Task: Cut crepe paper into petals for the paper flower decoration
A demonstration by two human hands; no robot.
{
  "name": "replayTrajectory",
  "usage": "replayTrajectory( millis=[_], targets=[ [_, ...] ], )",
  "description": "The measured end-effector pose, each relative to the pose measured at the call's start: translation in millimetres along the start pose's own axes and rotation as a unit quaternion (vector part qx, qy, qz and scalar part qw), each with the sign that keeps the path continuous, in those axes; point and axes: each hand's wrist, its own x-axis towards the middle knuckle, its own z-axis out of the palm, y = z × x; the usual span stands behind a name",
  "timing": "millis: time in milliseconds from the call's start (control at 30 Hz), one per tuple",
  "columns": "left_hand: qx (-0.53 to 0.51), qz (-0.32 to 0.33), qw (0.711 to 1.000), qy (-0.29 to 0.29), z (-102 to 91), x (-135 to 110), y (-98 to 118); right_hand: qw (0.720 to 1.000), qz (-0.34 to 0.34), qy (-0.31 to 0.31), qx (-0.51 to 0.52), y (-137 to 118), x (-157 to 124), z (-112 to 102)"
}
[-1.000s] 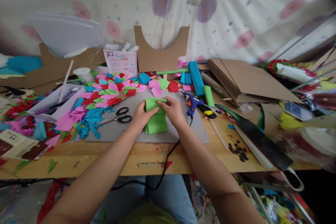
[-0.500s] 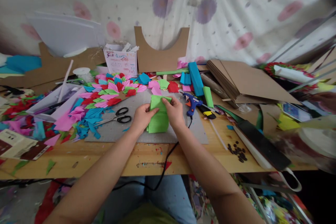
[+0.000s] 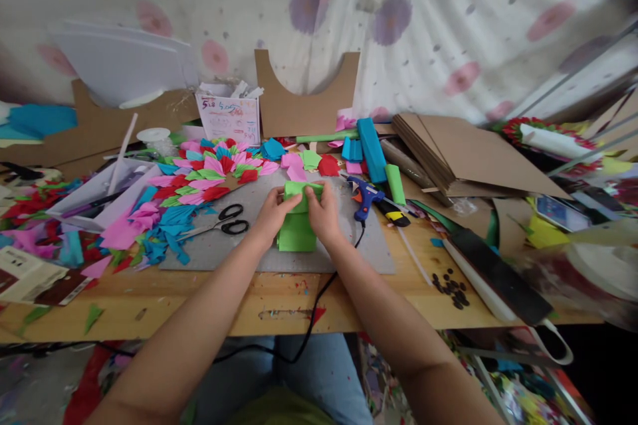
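A folded piece of green paper [image 3: 295,234] lies on a grey mat [image 3: 219,246] in the middle of the wooden table. My left hand [image 3: 272,212] pinches its upper left edge. My right hand [image 3: 323,211] grips the upper right part, fingers curled over the top fold. Both hands sit close together, almost touching, and cover the paper's top half.
Black scissors [image 3: 226,220] lie on the mat to the left, beside a fan of pink, red, green and blue paper petals [image 3: 209,176]. A blue glue gun [image 3: 366,194] and its black cable [image 3: 319,292] lie to the right. Cardboard sheets [image 3: 468,153] are stacked at the right, dark beads [image 3: 451,284] near the front.
My hands have drawn closer together over the top of the green paper, folding its upper edge inward. The paper looks narrower than before.
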Motion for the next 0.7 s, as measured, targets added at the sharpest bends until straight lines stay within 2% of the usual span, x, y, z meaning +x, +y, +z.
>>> replayTrajectory(
  millis=[67, 333, 500, 600, 700],
  targets=[
    [-0.002, -0.018, 1.0, -0.01, 0.5, 1.5, 1.2, 1.0, -0.002, -0.003, -0.006, -2.3, -1.5, 1.2],
    [0.083, -0.024, 0.996, -0.017, -9.4, 6.4, -3.9, 1.0, -0.014, 0.004, -0.023, -0.3, 2.1, 0.5],
    [0.133, -0.037, 0.99, -0.032, -19.4, 9.5, -1.5, 0.997, -0.024, -0.058, -0.043, 0.4, 8.0, -8.4],
    [0.136, -0.041, 0.989, -0.044, -18.3, 9.2, 1.6, 0.996, -0.022, -0.075, -0.052, -0.2, 10.7, -9.8],
    [0.131, -0.038, 0.988, -0.073, -11.6, 8.1, 6.6, 0.996, -0.044, -0.055, -0.059, -0.7, 11.9, -7.0]
  ],
)
